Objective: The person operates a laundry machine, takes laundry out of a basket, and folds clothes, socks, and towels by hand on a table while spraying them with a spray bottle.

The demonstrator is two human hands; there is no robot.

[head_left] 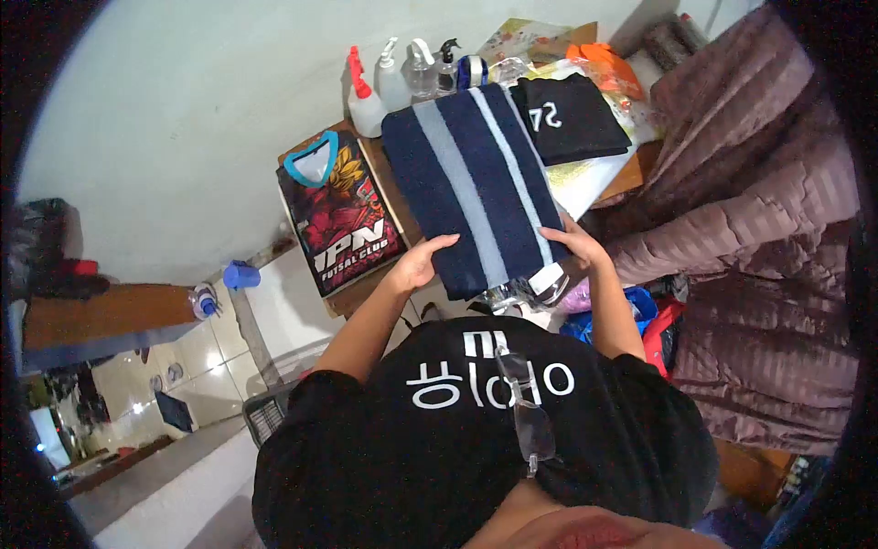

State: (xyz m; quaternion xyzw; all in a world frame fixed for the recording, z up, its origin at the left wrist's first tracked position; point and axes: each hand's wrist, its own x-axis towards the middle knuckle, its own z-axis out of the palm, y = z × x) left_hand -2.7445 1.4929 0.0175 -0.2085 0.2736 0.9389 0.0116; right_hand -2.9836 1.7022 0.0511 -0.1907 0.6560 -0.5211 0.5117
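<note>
A folded navy cloth (430, 146) with grey and white stripes is stretched out in front of my chest. My left hand (421, 263) grips its near left edge, thumb on top and fingers mostly hidden underneath. On the near right edge my right hand (581, 242) is closed around the cloth in the same way, thumb over the white stripe. A white tag (547, 278) and some clear plastic show at the near edge, close to my right hand. The cloth's far part lies over the table, partly covering what is beneath.
Left of the cloth lies a folded futsal jersey (343, 215). A folded black shirt (576, 114) is at its far right. Several spray and pump bottles (366, 112) line the wall. An orange item (608, 69) lies behind. Brown striped curtain fabric (759, 174) hangs at right.
</note>
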